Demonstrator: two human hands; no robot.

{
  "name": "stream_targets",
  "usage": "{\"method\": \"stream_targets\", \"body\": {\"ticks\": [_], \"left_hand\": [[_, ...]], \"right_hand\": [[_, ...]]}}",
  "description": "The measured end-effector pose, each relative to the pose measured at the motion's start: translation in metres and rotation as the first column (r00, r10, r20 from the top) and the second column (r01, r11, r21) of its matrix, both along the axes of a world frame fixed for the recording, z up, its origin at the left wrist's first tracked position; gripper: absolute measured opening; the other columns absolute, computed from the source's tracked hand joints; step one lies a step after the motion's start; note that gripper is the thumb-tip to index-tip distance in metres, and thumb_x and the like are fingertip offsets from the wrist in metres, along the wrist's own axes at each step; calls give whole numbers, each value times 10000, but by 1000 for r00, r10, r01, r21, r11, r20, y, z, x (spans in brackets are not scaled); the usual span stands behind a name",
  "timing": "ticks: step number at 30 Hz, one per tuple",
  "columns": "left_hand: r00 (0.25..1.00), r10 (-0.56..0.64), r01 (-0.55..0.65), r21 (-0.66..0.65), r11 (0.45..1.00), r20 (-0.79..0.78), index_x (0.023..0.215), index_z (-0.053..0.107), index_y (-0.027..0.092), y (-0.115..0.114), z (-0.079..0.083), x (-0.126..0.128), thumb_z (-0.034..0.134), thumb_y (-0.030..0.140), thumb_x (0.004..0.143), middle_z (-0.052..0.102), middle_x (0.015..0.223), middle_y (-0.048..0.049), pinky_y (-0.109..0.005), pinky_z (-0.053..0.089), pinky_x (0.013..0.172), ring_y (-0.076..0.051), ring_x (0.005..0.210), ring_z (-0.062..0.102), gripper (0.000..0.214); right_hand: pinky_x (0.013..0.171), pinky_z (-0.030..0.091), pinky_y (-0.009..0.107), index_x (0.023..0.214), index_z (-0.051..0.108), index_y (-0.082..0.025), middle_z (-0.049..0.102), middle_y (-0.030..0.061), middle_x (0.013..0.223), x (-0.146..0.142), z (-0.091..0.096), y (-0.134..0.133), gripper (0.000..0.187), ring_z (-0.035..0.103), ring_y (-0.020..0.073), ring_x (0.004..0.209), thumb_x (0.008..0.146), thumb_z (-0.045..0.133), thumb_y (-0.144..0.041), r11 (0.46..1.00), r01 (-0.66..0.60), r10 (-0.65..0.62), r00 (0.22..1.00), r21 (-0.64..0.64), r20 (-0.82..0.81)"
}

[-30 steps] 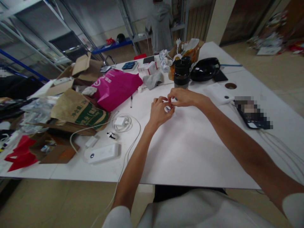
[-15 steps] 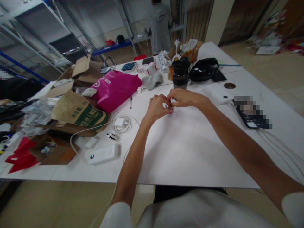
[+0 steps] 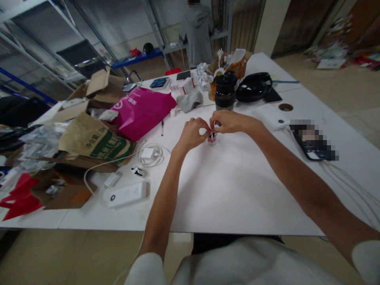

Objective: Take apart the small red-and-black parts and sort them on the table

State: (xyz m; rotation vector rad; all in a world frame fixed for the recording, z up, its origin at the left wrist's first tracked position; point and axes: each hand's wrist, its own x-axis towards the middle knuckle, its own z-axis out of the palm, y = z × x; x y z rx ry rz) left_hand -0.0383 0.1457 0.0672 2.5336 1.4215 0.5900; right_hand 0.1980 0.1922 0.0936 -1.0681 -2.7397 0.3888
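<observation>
My left hand [image 3: 192,133] and my right hand [image 3: 227,122] meet over the middle of the white table [image 3: 234,178], thumbs and forefingers pinched together. Just under the joined fingertips is a small clear object with pink and dark parts [image 3: 211,140], low against the tabletop. Whatever is between the fingers is too small to make out. Close behind the right hand stands a dark bottle with a black lid [image 3: 225,93]. To the left of the left hand lies a black pen [image 3: 162,128].
On the left are a coiled cable with a charger [image 3: 150,154], a white power bank [image 3: 127,194], a magenta bag [image 3: 144,111] and cardboard boxes [image 3: 63,194]. A phone [image 3: 313,142] lies at right, near a black case [image 3: 253,88]. A person in grey [image 3: 196,37] stands behind.
The left hand has turned slightly, and more of the small pink and clear object shows below the fingertips. The right hand keeps its pinch; the view has shifted a little.
</observation>
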Motion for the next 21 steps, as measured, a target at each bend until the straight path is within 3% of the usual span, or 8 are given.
{"method": "stream_targets", "body": {"ticks": [6, 12, 21], "left_hand": [[1000, -18, 18, 2, 1000, -24, 1138, 913, 249, 5, 1, -3, 756, 247, 1093, 879, 1314, -80, -493, 539, 1195, -308, 1218, 761, 164], [983, -92, 96, 19, 995, -158, 1189, 906, 209, 3, 9, -3, 712, 241, 1131, 870, 1331, -120, -505, 555, 1188, -339, 1271, 767, 206], [981, -61, 46, -84, 995, -186, 1178, 898, 164, -2, 20, 5, 620, 191, 1165, 879, 1226, -162, -416, 609, 1052, -305, 1140, 820, 279]], "right_hand": [[932, 552, 350, 1110, 936, -203, 887, 120, 1185, -1, 3, -3, 187, 789, 273, 1078, 993, 791, -210, 1000, 9, -9, 1000, -15, -11], [923, 563, 342, 1116, 946, -218, 896, 104, 1168, -4, 1, -7, 203, 796, 269, 1071, 978, 797, -221, 999, 41, -41, 999, -33, -10], [901, 545, 340, 1135, 945, -239, 898, 94, 1178, -9, -4, -6, 222, 789, 269, 1067, 986, 782, -265, 997, 54, -54, 999, -45, 9]]}}
